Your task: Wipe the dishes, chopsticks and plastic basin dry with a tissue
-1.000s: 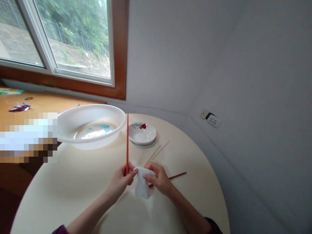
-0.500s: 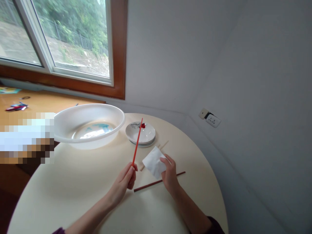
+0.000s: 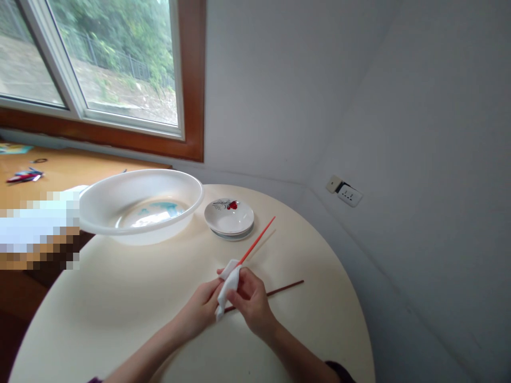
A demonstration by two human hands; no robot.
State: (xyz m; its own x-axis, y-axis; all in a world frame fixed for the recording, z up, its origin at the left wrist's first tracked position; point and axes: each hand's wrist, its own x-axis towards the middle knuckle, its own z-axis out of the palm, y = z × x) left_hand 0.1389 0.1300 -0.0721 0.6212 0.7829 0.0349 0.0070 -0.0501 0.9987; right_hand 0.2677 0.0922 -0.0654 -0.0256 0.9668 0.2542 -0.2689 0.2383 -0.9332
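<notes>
A red chopstick [image 3: 258, 240] slants up and to the right from my left hand [image 3: 203, 308], which is closed round its lower end. My right hand [image 3: 255, 304] pinches a white tissue [image 3: 229, 290], folded over the chopstick where it leaves my left fingers. The two hands are close together, and the tissue hides part of the left fingers. Beneath them a dark brown chopstick [image 3: 285, 288] lies on the table, its middle covered by my right hand. A pale wooden chopstick [image 3: 265, 239] lies behind the red one, partly hidden.
A large translucent basin [image 3: 143, 229] stands at the left of the round cream table [image 3: 120, 319]. White plates with a red flower [image 3: 229, 219] are stacked beyond my hands. Pens [image 3: 24, 175] lie on a wooden desk [image 3: 80, 165] by the window. A socket [image 3: 350, 195] is on the wall.
My right hand has brought the tissue leftward onto the red chopstick and folded it round. The chopstick has tipped from nearly upright towards the right.
</notes>
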